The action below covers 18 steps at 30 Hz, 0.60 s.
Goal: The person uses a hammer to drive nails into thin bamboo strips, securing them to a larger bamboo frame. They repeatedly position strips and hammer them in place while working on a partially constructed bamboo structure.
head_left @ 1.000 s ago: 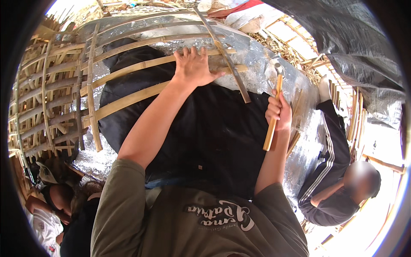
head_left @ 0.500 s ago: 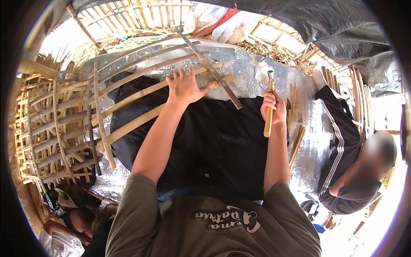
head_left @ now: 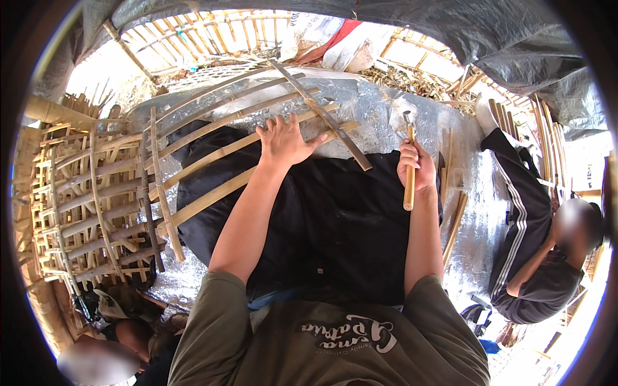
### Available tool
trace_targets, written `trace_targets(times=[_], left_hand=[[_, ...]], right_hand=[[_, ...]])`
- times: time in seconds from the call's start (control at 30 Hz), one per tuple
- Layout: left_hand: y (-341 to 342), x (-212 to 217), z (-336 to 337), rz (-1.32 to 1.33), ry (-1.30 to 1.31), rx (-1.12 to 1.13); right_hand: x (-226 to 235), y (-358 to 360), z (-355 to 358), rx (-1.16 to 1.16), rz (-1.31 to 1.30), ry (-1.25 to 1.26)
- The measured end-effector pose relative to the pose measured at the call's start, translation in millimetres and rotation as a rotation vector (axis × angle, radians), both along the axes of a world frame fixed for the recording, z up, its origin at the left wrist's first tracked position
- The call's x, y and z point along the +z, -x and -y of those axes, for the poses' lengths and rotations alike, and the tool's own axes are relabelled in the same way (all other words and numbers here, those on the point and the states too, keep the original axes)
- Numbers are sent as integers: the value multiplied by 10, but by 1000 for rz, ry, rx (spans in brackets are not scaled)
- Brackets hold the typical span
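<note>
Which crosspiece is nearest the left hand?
The dark crosspiece across the right ends of the slats, beside the left hand; other crosspieces lie farther left.

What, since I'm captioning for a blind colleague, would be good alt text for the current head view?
Seen from above, a person's right hand grips a wooden-handled hammer while the left hand lies spread over crossed bamboo slats. Black cloth shows beneath; another person in striped black trousers sits at right.
</note>
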<state>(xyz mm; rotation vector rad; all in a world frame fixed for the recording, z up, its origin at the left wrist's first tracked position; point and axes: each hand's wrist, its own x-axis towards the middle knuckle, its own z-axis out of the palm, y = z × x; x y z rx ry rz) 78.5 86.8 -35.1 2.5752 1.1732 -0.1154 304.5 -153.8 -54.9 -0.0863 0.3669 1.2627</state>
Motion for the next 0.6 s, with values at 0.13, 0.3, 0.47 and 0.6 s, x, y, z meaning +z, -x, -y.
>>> trace_targets(times=[0.13, 0.3, 0.47, 0.6], left_hand=[[-8, -15, 4, 13, 3, 4], [1, -50, -22, 11, -63, -9], [-5, 44, -40, -2, 20, -29], [55, 138, 35, -2, 27, -77]], right_hand=[[2, -13, 12, -4, -7, 2], [13, -3, 1, -6, -11, 13], [-24, -16, -1, 6, -2, -3], [-51, 10, -8, 7, -24, -41]])
